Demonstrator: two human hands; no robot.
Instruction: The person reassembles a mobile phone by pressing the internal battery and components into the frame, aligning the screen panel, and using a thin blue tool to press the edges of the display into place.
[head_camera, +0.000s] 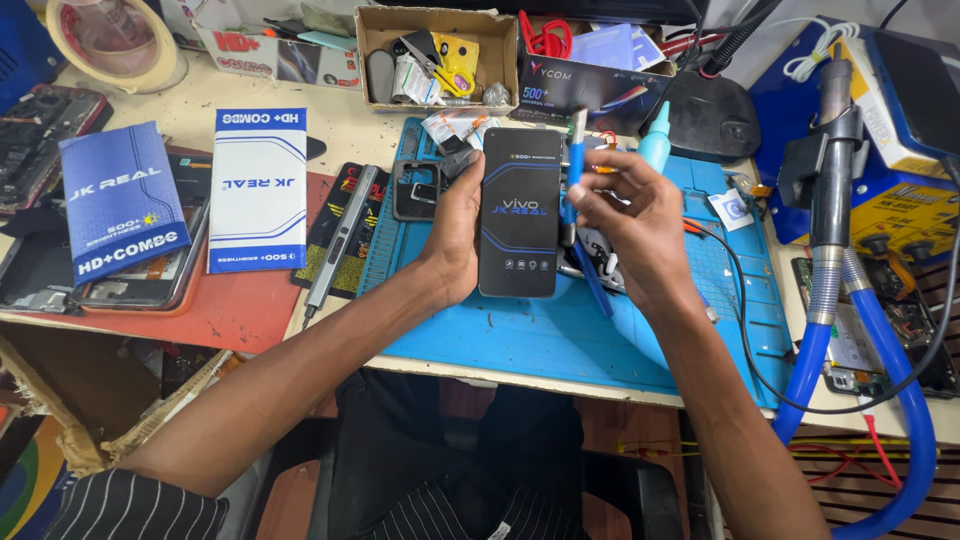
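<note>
1. While the left hand (455, 235) grips the left edge of a black phone (520, 212), the phone stands up on its end over the blue mat (560, 335), with its screen facing the camera.
2. The right hand (635, 225) is closed around a thin blue tool (578, 215), and the tool lies along the right edge of the phone.
3. A light blue bottle (655, 140) with a pointed tip stands just behind the right hand.
4. A small black frame (415, 190) lies on the mat near the left hand.
5. A grey screwdriver (342, 235) rests on a dark pad left of the mat.
6. Two blue and white boxes (258, 188) lie further left on the desk (340, 120).
7. An open cardboard box (438, 55) full of small bits sits at the back.
8. A blue hose (905, 400) curves at the right side.
</note>
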